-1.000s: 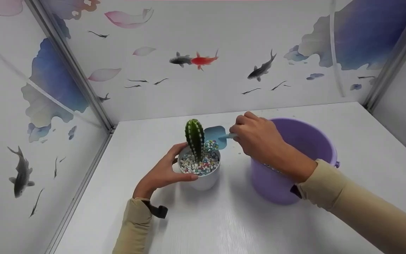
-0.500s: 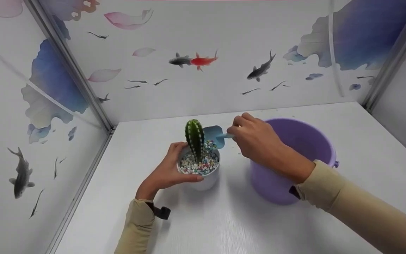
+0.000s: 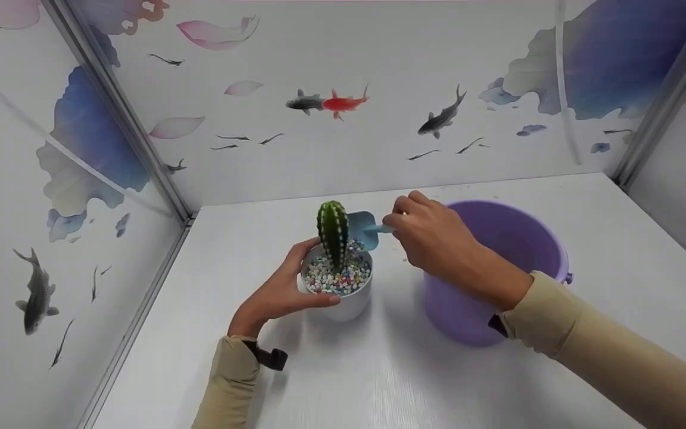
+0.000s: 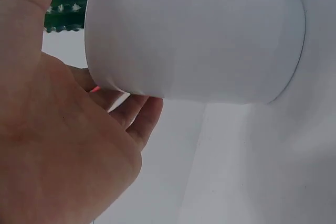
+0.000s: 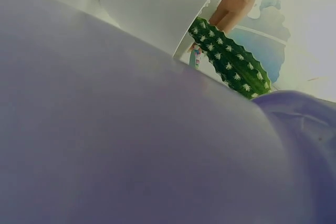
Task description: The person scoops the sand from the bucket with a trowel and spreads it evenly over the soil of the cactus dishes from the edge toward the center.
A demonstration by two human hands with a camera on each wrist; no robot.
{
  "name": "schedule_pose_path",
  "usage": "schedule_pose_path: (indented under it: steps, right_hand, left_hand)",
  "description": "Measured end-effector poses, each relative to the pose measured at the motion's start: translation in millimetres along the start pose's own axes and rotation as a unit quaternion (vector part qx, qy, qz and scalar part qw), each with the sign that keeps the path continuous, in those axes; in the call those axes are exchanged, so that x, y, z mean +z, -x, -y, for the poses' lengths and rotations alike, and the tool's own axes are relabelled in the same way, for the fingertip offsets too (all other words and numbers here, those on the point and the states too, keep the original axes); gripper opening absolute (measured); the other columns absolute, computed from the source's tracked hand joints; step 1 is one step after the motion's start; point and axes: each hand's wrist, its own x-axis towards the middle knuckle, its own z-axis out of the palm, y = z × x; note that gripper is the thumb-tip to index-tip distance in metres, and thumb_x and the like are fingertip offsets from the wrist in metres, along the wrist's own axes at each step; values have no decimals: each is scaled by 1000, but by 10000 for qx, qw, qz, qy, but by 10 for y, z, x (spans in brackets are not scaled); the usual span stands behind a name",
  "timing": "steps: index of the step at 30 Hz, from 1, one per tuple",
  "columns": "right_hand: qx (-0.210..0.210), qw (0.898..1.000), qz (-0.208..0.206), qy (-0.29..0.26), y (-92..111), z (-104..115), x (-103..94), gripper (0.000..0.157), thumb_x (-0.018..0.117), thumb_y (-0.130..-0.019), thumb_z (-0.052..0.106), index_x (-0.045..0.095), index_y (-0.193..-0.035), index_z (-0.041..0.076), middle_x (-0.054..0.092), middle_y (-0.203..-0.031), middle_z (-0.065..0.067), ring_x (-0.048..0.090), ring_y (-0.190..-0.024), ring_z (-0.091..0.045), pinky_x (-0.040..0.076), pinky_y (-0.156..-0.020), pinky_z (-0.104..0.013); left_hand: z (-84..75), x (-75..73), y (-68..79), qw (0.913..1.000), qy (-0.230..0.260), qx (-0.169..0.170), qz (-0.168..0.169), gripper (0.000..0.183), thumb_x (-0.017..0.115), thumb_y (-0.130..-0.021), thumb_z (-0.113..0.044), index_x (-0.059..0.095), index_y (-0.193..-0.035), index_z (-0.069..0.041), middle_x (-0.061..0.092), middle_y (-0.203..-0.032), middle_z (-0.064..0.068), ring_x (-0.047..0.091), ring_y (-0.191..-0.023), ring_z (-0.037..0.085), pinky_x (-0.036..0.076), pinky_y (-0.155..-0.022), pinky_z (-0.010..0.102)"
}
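A green cactus [image 3: 333,235] stands nearly upright in a white pot [image 3: 348,308] among multicoloured pebbles [image 3: 343,279]. My left hand [image 3: 280,291] holds the pot from the left, its thumb along the near rim and its fingers at the far side. In the left wrist view, fingertips [image 4: 149,116] touch the pot wall. With my right hand [image 3: 432,232] I grip the handle of a small light blue shovel [image 3: 364,226]. Its blade tilts over the pot's far right rim, right beside the cactus, with a few pebbles at its lower edge. The bucket hides my right hand in the right wrist view.
A purple bucket [image 3: 468,322] stands on the white table [image 3: 331,381] to the right, partly under my right forearm. White panels [image 3: 390,167] printed with fish and petals enclose the table at the back and sides. Small specks lie near the bucket.
Pebbles have slid off the shovel blade into the pot, leaving fewer on it. The shovel shifted slightly left earlier. The cactus has moved slightly right. Both hands have stayed nearly in place.
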Motion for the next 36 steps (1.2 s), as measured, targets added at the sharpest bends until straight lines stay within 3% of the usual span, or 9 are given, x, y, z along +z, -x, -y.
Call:
schedule_pose_path:
  steps: [8, 20, 27, 36]
  right_hand:
    - [147, 9996, -22, 222, 5, 11, -1, 13, 79, -98, 9, 81, -111, 10, 72, -106, -9, 65, -98, -28, 65, -72, -43]
    - [-7, 9991, -260, 326, 11, -13, 26, 11, 78, -98, 4, 80, -107, 8, 72, -103, -11, 64, -96, -30, 60, -75, -44]
    - [-101, 9989, -378, 256, -4, -16, 24, 12, 76, -98, 0, 80, -106, 8, 72, -103, -10, 64, -96, -29, 61, -80, -44]
    - [-142, 9982, -541, 233, -10, -8, 14, 13, 74, -98, -1, 80, -105, 7, 73, -103, -10, 66, -97, -29, 62, -83, -42]
  left_hand:
    - [-48, 88, -25, 9976, -634, -120, -236, 128, 97, -70, -64, 27, -170, -23, 31, -161, 3, 35, -157, 26, 35, -131, 54]
    - [1, 5, -1, 9997, -220, -39, -134, 118, 99, -72, -55, 33, -167, -34, 39, -169, -1, 38, -159, 21, 34, -132, 57]
    - [80, -43, -4, 9999, 129, -13, 27, 112, 99, -75, -48, 33, -165, -43, 41, -171, -3, 43, -157, 28, 40, -127, 57]
    - [109, -63, 13, 9997, 182, 76, 113, 112, 97, -79, -46, 30, -168, -37, 31, -174, 0, 35, -161, 25, 32, -133, 55]
